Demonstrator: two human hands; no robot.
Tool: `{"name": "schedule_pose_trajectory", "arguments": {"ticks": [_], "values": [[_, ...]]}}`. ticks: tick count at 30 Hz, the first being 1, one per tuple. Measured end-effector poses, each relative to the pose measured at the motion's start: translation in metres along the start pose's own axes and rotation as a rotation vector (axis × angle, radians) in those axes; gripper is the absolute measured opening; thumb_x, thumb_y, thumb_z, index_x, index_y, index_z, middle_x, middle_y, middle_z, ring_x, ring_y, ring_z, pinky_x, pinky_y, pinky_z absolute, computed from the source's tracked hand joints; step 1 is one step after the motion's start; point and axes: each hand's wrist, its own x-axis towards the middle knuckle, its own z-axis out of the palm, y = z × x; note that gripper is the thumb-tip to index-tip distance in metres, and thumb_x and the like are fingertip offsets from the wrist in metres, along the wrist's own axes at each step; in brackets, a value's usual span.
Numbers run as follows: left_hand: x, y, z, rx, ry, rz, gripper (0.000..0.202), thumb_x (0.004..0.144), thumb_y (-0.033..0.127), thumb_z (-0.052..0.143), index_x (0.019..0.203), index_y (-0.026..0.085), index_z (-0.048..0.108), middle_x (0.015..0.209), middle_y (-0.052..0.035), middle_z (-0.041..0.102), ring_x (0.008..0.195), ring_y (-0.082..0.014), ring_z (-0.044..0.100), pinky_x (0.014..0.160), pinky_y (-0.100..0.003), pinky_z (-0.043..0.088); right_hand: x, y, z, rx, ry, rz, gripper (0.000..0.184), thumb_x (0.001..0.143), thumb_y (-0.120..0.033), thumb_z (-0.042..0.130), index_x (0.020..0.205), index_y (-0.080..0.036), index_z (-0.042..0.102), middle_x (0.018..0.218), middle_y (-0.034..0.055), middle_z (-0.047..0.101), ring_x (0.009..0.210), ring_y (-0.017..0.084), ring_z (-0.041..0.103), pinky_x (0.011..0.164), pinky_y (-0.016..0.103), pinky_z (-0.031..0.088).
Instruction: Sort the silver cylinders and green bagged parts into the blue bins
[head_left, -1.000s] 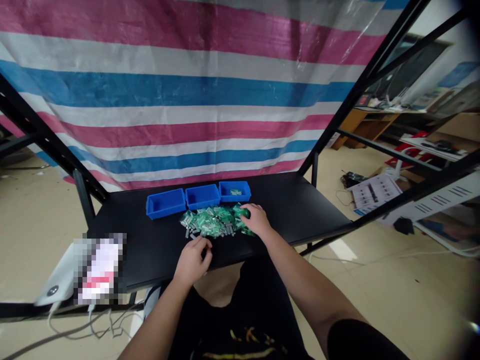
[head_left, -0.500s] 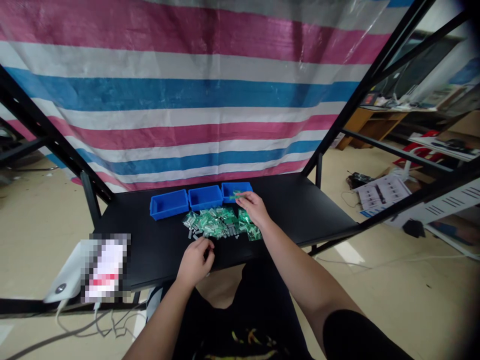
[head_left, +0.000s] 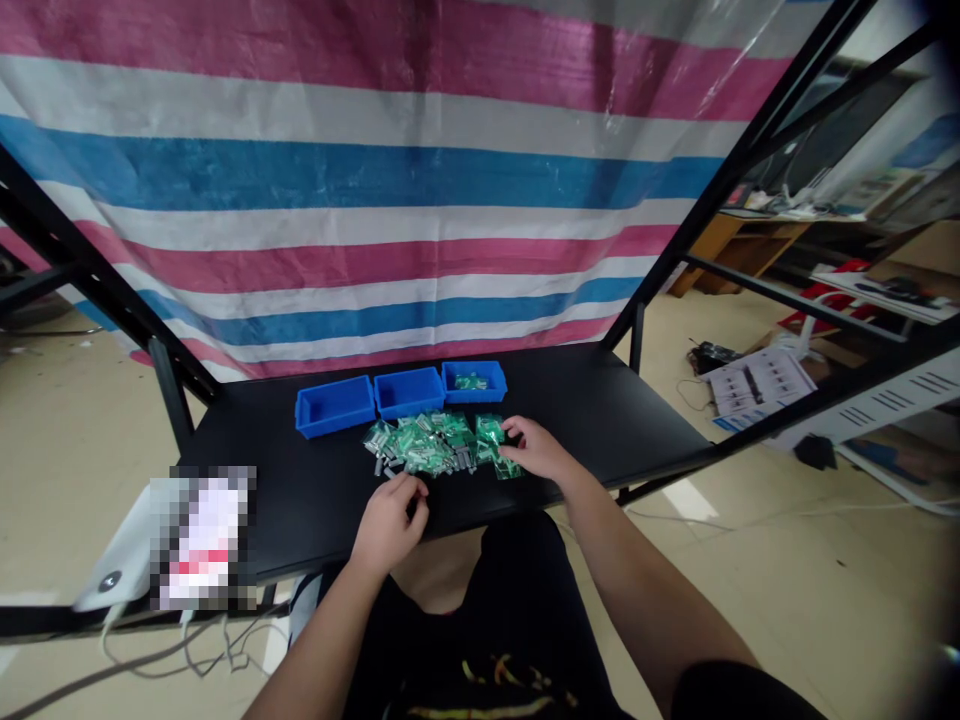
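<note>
Green circuit boards mixed with small grey cylinders form a pile [head_left: 427, 445] on the black table. A few more green boards [head_left: 491, 432] lie at the pile's right end. My right hand [head_left: 534, 447] reaches over these from the right, thumb and fingers apart, fingertips at their edge. At the pile's near edge, my left hand [head_left: 390, 520] rests with its fingers curled in toward the thumb; whether anything is between them is hidden. Green boards [head_left: 471, 382] also lie inside the right blue bin [head_left: 491, 393], behind the pile.
Two more blue bins, the middle one [head_left: 411, 408] and the left one [head_left: 337, 425], stand in the same row. A white device [head_left: 120, 560] with cables sits at the table's left edge. Striped sheeting [head_left: 420, 240] hangs behind, between black frame posts.
My right hand has let a green circuit board go in the right blue bin and moved back toward me to the boards at the pile's right end. My left hand has stayed put.
</note>
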Motion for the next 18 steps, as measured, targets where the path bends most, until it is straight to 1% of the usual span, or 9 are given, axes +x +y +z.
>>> {"name": "schedule_pose_trajectory", "arguments": {"ticks": [2, 4, 5, 7, 9, 10, 13, 16, 18], "values": [[0.000, 0.000, 0.000, -0.003, 0.001, 0.008, 0.012, 0.091, 0.018, 0.049, 0.091, 0.023, 0.060, 0.086, -0.0036, 0.061, 0.082, -0.0197, 0.061, 0.074, -0.032, 0.047, -0.013, 0.004, -0.004, -0.065, -0.071, -0.035, 0.046, 0.070, -0.028, 0.079, 0.115, -0.024, 0.067, 0.109, 0.0055, 0.066, 0.073, 0.014, 0.062, 0.071, 0.027, 0.049], [0.000, 0.000, 0.000, -0.002, 0.003, 0.009, 0.012, 0.091, 0.018, 0.049, 0.092, 0.023, 0.060, 0.085, -0.0032, 0.061, 0.080, -0.0194, 0.060, 0.074, -0.031, 0.046, -0.020, 0.008, -0.005, -0.096, -0.073, -0.050, 0.052, 0.070, -0.023, 0.078, 0.120, -0.023, 0.065, 0.109, 0.0059, 0.066, 0.076, 0.014, 0.063, 0.072, 0.027, 0.048], [0.000, 0.000, 0.000, 0.000, 0.003, 0.007, 0.013, 0.091, 0.018, 0.049, 0.092, 0.023, 0.060, 0.084, -0.0029, 0.061, 0.080, -0.0192, 0.060, 0.074, -0.031, 0.046, -0.021, 0.009, -0.006, -0.097, -0.063, -0.046, 0.051, 0.071, -0.022, 0.077, 0.120, -0.022, 0.065, 0.106, 0.0052, 0.067, 0.076, 0.015, 0.063, 0.072, 0.027, 0.048], [0.000, -0.001, 0.001, 0.002, 0.005, 0.002, 0.012, 0.091, 0.018, 0.049, 0.092, 0.023, 0.060, 0.084, -0.0025, 0.060, 0.079, -0.0187, 0.059, 0.075, -0.031, 0.046, -0.019, 0.009, -0.005, -0.051, -0.050, -0.035, 0.040, 0.074, -0.024, 0.076, 0.113, -0.022, 0.068, 0.097, 0.0034, 0.068, 0.074, 0.015, 0.063, 0.070, 0.027, 0.048], [0.000, -0.001, 0.001, 0.000, 0.003, 0.003, 0.012, 0.091, 0.018, 0.049, 0.091, 0.023, 0.060, 0.084, -0.0024, 0.060, 0.079, -0.0186, 0.059, 0.075, -0.031, 0.046, -0.014, 0.003, -0.003, 0.090, -0.048, -0.012, 0.026, 0.078, -0.030, 0.072, 0.102, -0.020, 0.070, 0.087, 0.0023, 0.068, 0.069, 0.015, 0.063, 0.066, 0.027, 0.049], [0.000, -0.001, 0.001, -0.002, 0.002, 0.005, 0.012, 0.091, 0.018, 0.049, 0.091, 0.023, 0.060, 0.084, -0.0025, 0.060, 0.079, -0.0186, 0.058, 0.075, -0.031, 0.046, -0.012, -0.001, -0.001, 0.199, -0.050, 0.010, 0.024, 0.080, -0.034, 0.070, 0.099, -0.020, 0.069, 0.084, 0.0019, 0.068, 0.066, 0.015, 0.062, 0.063, 0.027, 0.049], [0.000, -0.001, 0.001, -0.002, 0.000, 0.006, 0.011, 0.091, 0.018, 0.050, 0.091, 0.023, 0.060, 0.084, -0.0029, 0.060, 0.079, -0.0190, 0.058, 0.075, -0.031, 0.045, -0.003, -0.022, 0.008, 0.545, -0.106, 0.074, 0.029, 0.079, -0.041, 0.072, 0.097, -0.019, 0.066, 0.075, -0.0002, 0.065, 0.060, 0.015, 0.062, 0.055, 0.027, 0.051], [0.000, -0.001, 0.001, -0.001, 0.009, 0.000, 0.012, 0.090, 0.017, 0.050, 0.091, 0.023, 0.060, 0.085, -0.0032, 0.060, 0.082, -0.0197, 0.059, 0.076, -0.031, 0.046, 0.013, -0.043, 0.017, 0.678, -0.206, 0.079, 0.033, 0.074, -0.042, 0.079, 0.092, -0.019, 0.064, 0.060, -0.0048, 0.059, 0.050, 0.013, 0.057, 0.050, 0.026, 0.051], [0.000, -0.001, 0.001, 0.001, 0.011, -0.003, 0.012, 0.090, 0.017, 0.049, 0.091, 0.023, 0.060, 0.085, -0.0031, 0.060, 0.082, -0.0197, 0.059, 0.076, -0.032, 0.046, 0.028, -0.053, 0.020, 0.774, -0.194, 0.086, 0.036, 0.072, -0.043, 0.081, 0.091, -0.020, 0.063, 0.056, -0.0064, 0.056, 0.047, 0.012, 0.056, 0.050, 0.026, 0.052]]}}
